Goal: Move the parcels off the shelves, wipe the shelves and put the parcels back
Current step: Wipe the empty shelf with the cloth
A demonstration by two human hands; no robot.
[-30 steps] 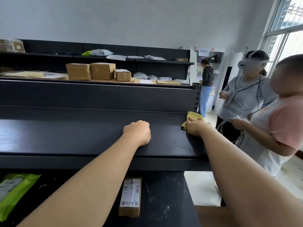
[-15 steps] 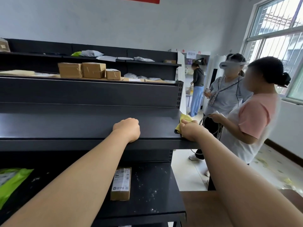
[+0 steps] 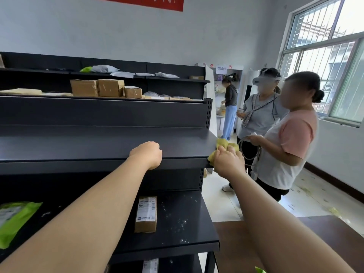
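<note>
A bare black shelf (image 3: 82,146) runs across the middle of the view. My left hand (image 3: 147,155) rests on its front edge with the fingers curled into a fist and nothing in it. My right hand (image 3: 228,161) grips a yellow cloth (image 3: 223,144) at the shelf's right front corner. On the shelf below lies a small brown parcel (image 3: 146,214) with a white label, and a green bag parcel (image 3: 14,219) at the left. White specks dot that lower shelf (image 3: 183,221).
Behind stands another black rack with brown boxes (image 3: 97,88) and grey bags (image 3: 103,68). Two people (image 3: 283,138) stand close to the shelf's right end, one holding a cable. A third person (image 3: 229,107) stands farther back. A dark table (image 3: 325,229) is at lower right.
My right hand has slid the yellow cloth from the shelf top to its right front corner. The view has shifted left and back. My left hand has stayed on the shelf edge.
</note>
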